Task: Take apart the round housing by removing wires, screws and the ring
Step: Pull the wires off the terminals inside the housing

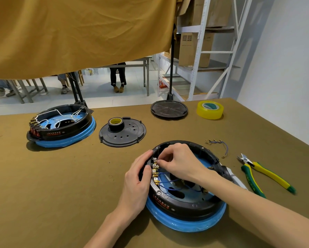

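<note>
Black plastic with a blue band round its base: the round housing sits on the olive-brown table right in front of me, open side up. My left hand holds its left rim, fingers curled over the edge just beside the row of brass terminals set along the inner wall. My right hand reaches in across the housing from the right, thumb and fingertips pinching at the topmost terminal of that row; what exactly sits between the fingertips is too small to tell. Blue wires run from the lower terminals down into the middle of the housing.

Just right of the housing lie the yellow-and-green side cutters, jaws pointing away from me. Beyond them, still right of the housing, a loose bundle of blue wires with brass ends rests on the table. Further behind the housing and to its left lies a black perforated cover with a roll of black tape on it. Well left of the housing sits a second housing, with white wires inside. Far behind the housing lie another black disc and, to that disc's right, a roll of clear yellowish tape.
</note>
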Available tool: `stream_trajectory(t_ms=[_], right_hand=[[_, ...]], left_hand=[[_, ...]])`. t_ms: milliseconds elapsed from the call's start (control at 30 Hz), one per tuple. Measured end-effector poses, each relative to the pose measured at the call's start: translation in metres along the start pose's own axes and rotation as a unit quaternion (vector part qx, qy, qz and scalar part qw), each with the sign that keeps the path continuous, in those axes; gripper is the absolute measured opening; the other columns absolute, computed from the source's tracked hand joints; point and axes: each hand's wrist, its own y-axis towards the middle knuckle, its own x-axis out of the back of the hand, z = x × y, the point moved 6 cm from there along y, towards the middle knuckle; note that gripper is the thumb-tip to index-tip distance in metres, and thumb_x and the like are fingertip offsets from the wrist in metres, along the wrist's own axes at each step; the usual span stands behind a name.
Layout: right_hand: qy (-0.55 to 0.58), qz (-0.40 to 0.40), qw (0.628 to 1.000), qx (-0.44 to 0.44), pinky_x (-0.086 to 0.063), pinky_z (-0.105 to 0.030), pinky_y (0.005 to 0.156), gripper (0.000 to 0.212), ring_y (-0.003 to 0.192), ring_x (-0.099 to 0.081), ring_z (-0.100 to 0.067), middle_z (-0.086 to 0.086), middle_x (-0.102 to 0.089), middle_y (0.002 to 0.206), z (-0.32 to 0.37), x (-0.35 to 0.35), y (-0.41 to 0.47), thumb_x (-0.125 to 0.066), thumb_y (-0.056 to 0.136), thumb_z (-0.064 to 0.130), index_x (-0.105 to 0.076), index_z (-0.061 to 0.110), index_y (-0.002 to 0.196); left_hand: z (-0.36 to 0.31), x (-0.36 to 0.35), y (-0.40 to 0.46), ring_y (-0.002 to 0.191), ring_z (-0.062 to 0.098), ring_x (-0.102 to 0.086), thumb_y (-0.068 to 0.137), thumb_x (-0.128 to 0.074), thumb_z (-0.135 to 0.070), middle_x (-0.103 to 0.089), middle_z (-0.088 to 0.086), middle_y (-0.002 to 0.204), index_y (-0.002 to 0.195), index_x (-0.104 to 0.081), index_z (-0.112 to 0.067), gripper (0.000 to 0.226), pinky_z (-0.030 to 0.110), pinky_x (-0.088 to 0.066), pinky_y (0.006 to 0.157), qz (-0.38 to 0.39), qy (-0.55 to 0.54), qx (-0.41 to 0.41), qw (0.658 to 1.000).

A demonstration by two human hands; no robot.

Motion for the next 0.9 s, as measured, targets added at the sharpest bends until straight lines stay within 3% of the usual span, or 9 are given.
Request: stream_trajectory(t_ms=[100,200,333,467,600,767,900], right_hand=[[-0.004,-0.003,1.0,-0.007,-0.05,-0.021,0.064,0.006,0.071,-0.062,-0.002,0.011,-0.068,0.077,-0.001,-0.002,-0.001,-0.072,0.088,0.03,-0.077,0.026,0.087],[0.016,0.012,1.0,-0.018,-0.045,-0.016,0.064,0.014,0.072,-0.061,-0.001,0.013,-0.067,0.082,-0.002,-0.006,-0.001,-0.069,0.09,0.026,-0.073,0.023,0.104],[-0.005,0.027,1.0,-0.007,-0.051,-0.019,0.069,0.016,0.078,-0.063,-0.001,0.013,-0.07,0.088,0.0,-0.007,-0.003,-0.065,0.093,0.025,-0.076,0.024,0.103],[0.03,0.014,0.999,-0.034,-0.057,-0.026,0.072,0.009,0.077,-0.065,-0.002,0.011,-0.071,0.082,-0.006,-0.004,-0.005,-0.066,0.09,0.024,-0.073,0.026,0.094],[0.044,0.028,0.998,-0.019,-0.055,-0.028,0.07,0.014,0.077,-0.064,-0.008,0.009,-0.069,0.085,-0.005,-0.004,-0.006,-0.065,0.093,0.023,-0.07,0.028,0.105],[0.086,0.04,0.995,0.007,-0.057,-0.028,0.075,0.016,0.084,-0.065,-0.009,0.009,-0.067,0.096,-0.002,0.0,-0.011,-0.069,0.092,0.02,-0.064,0.029,0.104],[0.067,0.055,0.996,0.027,-0.056,-0.027,0.078,0.006,0.086,-0.064,-0.007,0.011,-0.065,0.095,0.0,-0.002,-0.012,-0.071,0.092,0.022,-0.071,0.026,0.096]], left_hand=[[0.0,0.0,0.0,0.136,-0.005,-0.047,0.107,-0.047,-0.02,-0.057,-0.018,0.144,0.145,-0.054,-0.027,0.039,0.028,-0.041,0.117,0.002,0.005,-0.005,1.0],[0.001,0.001,0.001,0.137,-0.005,-0.047,0.108,-0.047,-0.02,-0.057,-0.018,0.144,0.146,-0.053,-0.028,0.039,0.029,-0.041,0.117,0.006,0.009,-0.003,1.0],[0.002,0.002,0.001,0.137,-0.004,-0.047,0.108,-0.047,-0.015,-0.056,-0.017,0.145,0.147,-0.053,-0.027,0.04,0.031,-0.041,0.118,0.01,0.014,-0.004,1.0],[0.003,0.002,0.002,0.137,-0.004,-0.047,0.106,-0.046,-0.025,-0.056,-0.018,0.145,0.147,-0.053,-0.028,0.041,0.032,-0.042,0.117,0.014,0.012,-0.008,1.0],[0.004,0.002,0.003,0.136,-0.003,-0.048,0.107,-0.047,-0.025,-0.056,-0.02,0.143,0.146,-0.053,-0.028,0.04,0.033,-0.044,0.116,0.017,0.011,-0.012,1.0],[0.002,0.002,0.003,0.136,-0.004,-0.049,0.102,-0.044,-0.034,-0.057,-0.021,0.142,0.146,-0.053,-0.028,0.045,0.034,-0.044,0.116,0.018,0.012,-0.016,1.0],[0.002,0.002,0.004,0.137,-0.002,-0.048,0.102,-0.044,-0.033,-0.057,-0.017,0.143,0.147,-0.053,-0.025,0.046,0.036,-0.044,0.116,0.018,0.016,-0.019,1.0]])
